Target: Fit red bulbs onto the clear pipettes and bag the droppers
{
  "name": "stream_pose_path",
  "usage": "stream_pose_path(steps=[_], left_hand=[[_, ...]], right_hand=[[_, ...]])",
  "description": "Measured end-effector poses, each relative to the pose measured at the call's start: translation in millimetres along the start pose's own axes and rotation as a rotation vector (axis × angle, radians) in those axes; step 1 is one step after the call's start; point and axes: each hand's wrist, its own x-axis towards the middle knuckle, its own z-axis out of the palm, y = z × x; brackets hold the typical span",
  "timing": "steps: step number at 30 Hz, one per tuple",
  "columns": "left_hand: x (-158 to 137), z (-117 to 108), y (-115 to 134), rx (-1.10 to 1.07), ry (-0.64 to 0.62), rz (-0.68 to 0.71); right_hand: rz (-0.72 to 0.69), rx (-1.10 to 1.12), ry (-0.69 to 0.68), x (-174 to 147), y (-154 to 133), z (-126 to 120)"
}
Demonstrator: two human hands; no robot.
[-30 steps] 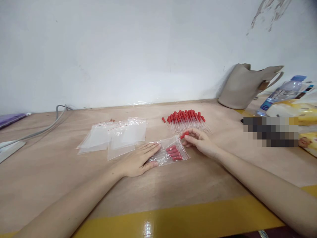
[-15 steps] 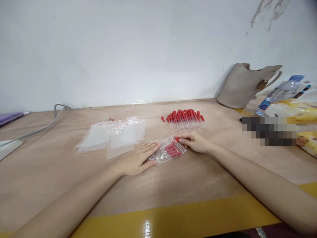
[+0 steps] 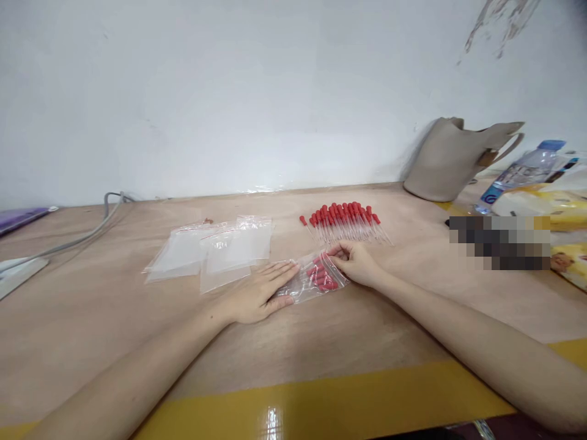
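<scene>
A clear zip bag (image 3: 300, 290) lies on the table with several red-bulbed droppers (image 3: 321, 276) inside, bulbs towards its right-hand mouth. My left hand (image 3: 257, 296) rests flat over the bag's left end, fingers stretched out. At the mouth, my right hand (image 3: 355, 264) is closed in a pinch, its fingertips at a dropper's red bulb by the bag's upper edge; the fingers partly hide that bulb. Behind the bag, a row of loose droppers (image 3: 343, 220) lies with red bulbs pointing to the wall. Flat zip bags (image 3: 236, 250) overlap to the left.
A grey cable (image 3: 87, 235) and a purple item (image 3: 21, 220) are at the far left. On the right stand a beige bag (image 3: 452, 162) and a tilted water bottle (image 3: 523, 174), beside yellow packages (image 3: 545, 205) and a blurred-out object (image 3: 499, 244). Yellow tape (image 3: 321, 397) runs along the table's front edge.
My right hand has moved slightly left at the bag's mouth, and the dropper at its fingertips has gone further into the bag. My left hand stays in place on the bag.
</scene>
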Motion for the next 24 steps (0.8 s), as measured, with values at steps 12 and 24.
stream_pose_path(steps=[12, 24], left_hand=[[0.8, -4.1, 3.5, 0.012, -0.028, -0.007], [-4.5, 1.9, 3.6, -0.085, 0.239, 0.015]], right_hand=[[0.312, 0.097, -0.060, -6.1, -19.6, -9.6], [0.001, 0.383, -0.611, -12.6, -24.8, -32.6]])
